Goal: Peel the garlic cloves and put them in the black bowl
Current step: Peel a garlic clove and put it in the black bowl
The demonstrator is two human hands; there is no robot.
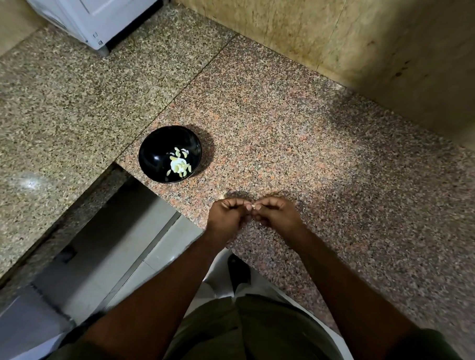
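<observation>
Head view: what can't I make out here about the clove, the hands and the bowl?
- Garlic clove: only a pale tip shows between the fingertips of the left hand and right hand; whether it is peeled cannot be told.
- Pale speck on the counter: too small; skin or clove unclear.
- Black bowl: the cloves overlap under glare; the count is unclear.

A speckled granite counter (pixel 288 122) meets a mottled beige stone wall (pixel 346 35), with a white appliance (pixel 96 10) at its far-left edge and pale floor tiles (pixel 146 257) below.
</observation>
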